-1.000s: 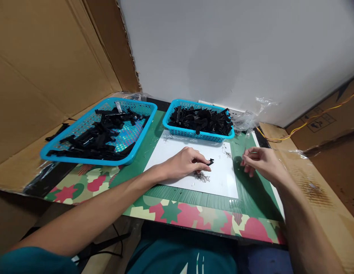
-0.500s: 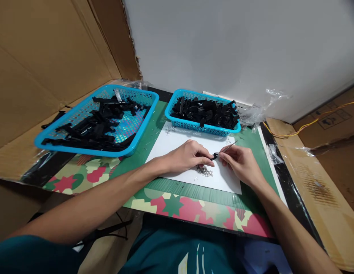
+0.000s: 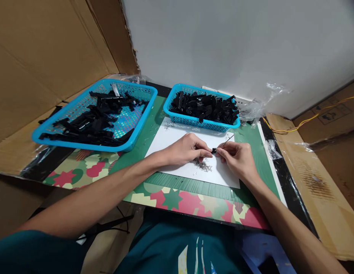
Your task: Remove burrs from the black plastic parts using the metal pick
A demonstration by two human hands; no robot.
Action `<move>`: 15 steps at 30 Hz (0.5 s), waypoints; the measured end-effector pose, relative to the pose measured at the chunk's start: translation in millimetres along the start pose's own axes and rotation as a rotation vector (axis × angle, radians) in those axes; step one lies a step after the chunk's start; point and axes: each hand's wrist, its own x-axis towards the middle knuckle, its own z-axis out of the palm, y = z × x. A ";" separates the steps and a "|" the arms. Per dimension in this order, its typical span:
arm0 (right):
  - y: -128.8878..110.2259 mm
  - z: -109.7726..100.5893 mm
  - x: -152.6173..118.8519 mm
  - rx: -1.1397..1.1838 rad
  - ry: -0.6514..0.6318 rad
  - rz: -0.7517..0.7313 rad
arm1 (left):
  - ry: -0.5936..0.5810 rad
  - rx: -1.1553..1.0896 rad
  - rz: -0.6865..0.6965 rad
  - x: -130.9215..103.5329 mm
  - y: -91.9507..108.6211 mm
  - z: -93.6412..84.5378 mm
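My left hand (image 3: 192,149) pinches a small black plastic part (image 3: 213,150) between thumb and fingertips, above a white sheet (image 3: 222,177). From the right, my right hand (image 3: 236,156) is closed, with thumb and index fingertip right at that part. A thin metal tool (image 3: 229,138) sticks up out of the right hand, pointing away from me; its kind is not clear. Just below the fingers, a loose pile of tiny metal pieces (image 3: 203,166), like little springs or clips, lies on the sheet. The fingers hide much of the black part.
Behind the sheet stands a blue basket (image 3: 202,122) heaped with black plastic parts. A larger blue basket (image 3: 131,144) at the left holds longer black pieces. More tiny metal bits (image 3: 169,125) are scattered on the sheet's far corner. Cardboard (image 3: 316,186) borders the right side.
My right fingertips have come in closer to the black part, and the part has turned slightly. The view has shifted a little, moving everything slightly up in the picture.
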 end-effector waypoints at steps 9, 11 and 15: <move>-0.8 -51.4 -2.0 -0.397 -0.393 -0.029 | 0.295 -0.046 0.001 0.2 1.7 -1.5; 0.4 -55.8 -2.4 -0.483 -0.398 -0.018 | 0.332 -0.019 0.047 1.1 0.6 -2.6; -5.7 -46.6 -0.7 -0.626 -0.166 0.001 | 0.378 0.015 0.102 1.9 -1.6 -4.2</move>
